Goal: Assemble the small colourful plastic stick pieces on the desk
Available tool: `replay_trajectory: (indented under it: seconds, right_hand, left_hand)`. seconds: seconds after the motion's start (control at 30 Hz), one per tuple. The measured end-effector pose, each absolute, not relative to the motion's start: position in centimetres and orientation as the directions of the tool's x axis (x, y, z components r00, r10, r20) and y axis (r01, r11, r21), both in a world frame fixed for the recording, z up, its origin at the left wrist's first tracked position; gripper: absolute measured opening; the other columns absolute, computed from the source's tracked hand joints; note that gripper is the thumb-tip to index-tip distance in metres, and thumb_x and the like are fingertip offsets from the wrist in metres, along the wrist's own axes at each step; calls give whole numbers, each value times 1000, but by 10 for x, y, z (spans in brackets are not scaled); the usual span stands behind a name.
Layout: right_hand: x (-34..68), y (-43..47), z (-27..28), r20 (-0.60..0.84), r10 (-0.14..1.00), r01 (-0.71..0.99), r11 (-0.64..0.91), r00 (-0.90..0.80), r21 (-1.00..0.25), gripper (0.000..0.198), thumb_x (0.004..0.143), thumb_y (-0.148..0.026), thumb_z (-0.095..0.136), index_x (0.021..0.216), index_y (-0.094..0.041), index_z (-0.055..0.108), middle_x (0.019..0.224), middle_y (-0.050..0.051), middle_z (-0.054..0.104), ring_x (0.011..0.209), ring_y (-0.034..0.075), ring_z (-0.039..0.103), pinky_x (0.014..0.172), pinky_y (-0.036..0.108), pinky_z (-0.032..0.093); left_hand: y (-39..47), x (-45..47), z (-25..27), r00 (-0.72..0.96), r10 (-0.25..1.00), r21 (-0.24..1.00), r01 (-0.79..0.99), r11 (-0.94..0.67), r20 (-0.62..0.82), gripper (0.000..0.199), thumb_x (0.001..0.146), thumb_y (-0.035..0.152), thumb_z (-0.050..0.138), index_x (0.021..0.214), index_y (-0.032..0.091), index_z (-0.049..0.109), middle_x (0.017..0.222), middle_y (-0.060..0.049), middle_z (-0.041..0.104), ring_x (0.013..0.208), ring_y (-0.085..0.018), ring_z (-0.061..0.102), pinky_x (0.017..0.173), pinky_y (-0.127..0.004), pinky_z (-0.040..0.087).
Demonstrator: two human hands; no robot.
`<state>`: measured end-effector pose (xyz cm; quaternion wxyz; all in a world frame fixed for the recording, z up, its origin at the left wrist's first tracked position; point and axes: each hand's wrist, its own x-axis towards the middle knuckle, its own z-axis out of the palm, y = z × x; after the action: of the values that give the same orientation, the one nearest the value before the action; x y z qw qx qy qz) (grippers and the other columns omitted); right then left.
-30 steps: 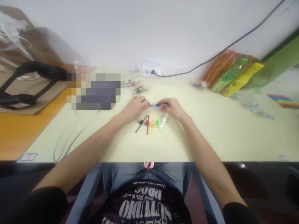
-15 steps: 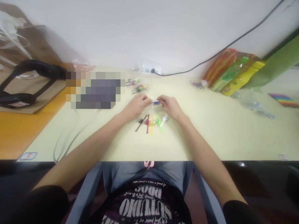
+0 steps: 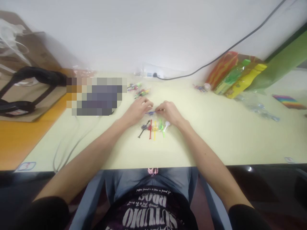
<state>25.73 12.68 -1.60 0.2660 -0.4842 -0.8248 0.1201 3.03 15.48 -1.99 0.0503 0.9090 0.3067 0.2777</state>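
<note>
Where fingers (image 3: 160, 106) block it, blue piece (image 3: 151, 112) unclear

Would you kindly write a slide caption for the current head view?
Left hand and right hand at a small blue piece, beyond five coloured pieces on a pale tabletop.

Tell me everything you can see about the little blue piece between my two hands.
The blue piece is small and slim, with a thicker middle, and looks like plastic. It points roughly sideways, between the left hand and the right hand, with an end close to each. Blur hides whether either hand grips it, and any finer detail. It sits just beyond the yellow stick; whether it touches the table can't be told.
</note>
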Motion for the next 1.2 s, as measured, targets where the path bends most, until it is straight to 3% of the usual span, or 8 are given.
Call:
replay_trajectory:
  seconds: [0.1,0.2,0.3,0.4,0.6,0.77,0.97,1.2]
  right_hand:
    - [257,126,-16,296,868,734,496,-399,-463,22,91,-7,67,91,-21,85,94,5,81,87,20,68,87,30,46]
    - [258,126,-17,284,874,738,485,-394,-470,23,92,-7,65,93,-19,85,98,6,82,90,20,72,87,28,47]
    - [260,128,-18,299,884,743,465,-360,-482,23,92,-7,65,95,-18,84,100,7,82,90,20,73,87,27,47]
    - [259,128,-20,315,895,739,439,-314,-511,20,91,-8,67,94,-18,84,94,6,82,86,19,73,85,27,47]
    - [254,126,-19,325,907,711,414,-269,-568,18,90,-10,66,90,-18,82,88,5,81,81,20,72,84,30,50]
    - [250,123,-18,286,897,621,441,-338,-648,29,86,-2,58,96,-20,79,103,5,82,98,21,76,95,31,52]
    - [244,123,-23,264,934,464,351,-242,-814,20,84,-14,69,101,-22,62,87,1,81,81,19,76,80,29,54]
    - [233,121,-20,261,893,472,420,-367,-775,33,84,-21,74,110,-25,55,90,-2,81,83,20,74,82,30,49]
  left_hand:
    - [151,23,-12,649,650,360,541,-760,396,40,108,43,47,142,24,56,138,-13,58,134,-29,53,117,-49,42]
    - [149,12,-7,677,690,396,577,-714,257,72,99,63,58,159,26,41,162,-13,43,151,-32,40,127,-50,33]
    - [150,3,-6,695,703,365,622,-693,151,95,88,76,65,163,26,36,168,-11,39,155,-34,36,130,-49,29]
    - [152,0,-9,704,701,325,640,-696,115,102,84,79,67,164,25,36,168,-11,41,156,-36,36,130,-50,29]
    - [153,2,-14,690,707,330,639,-695,152,95,89,68,67,164,21,36,168,-13,41,156,-36,37,129,-50,31]
    - [154,2,-18,693,695,359,609,-707,193,88,91,61,68,163,20,39,167,-14,43,154,-34,40,128,-48,33]
    - [154,4,-21,684,695,420,576,-701,221,96,87,66,72,163,19,37,166,-15,43,153,-33,42,128,-46,34]
    - [151,9,-15,721,627,432,485,-760,294,77,91,54,73,155,20,48,156,-16,54,143,-33,53,120,-45,44]
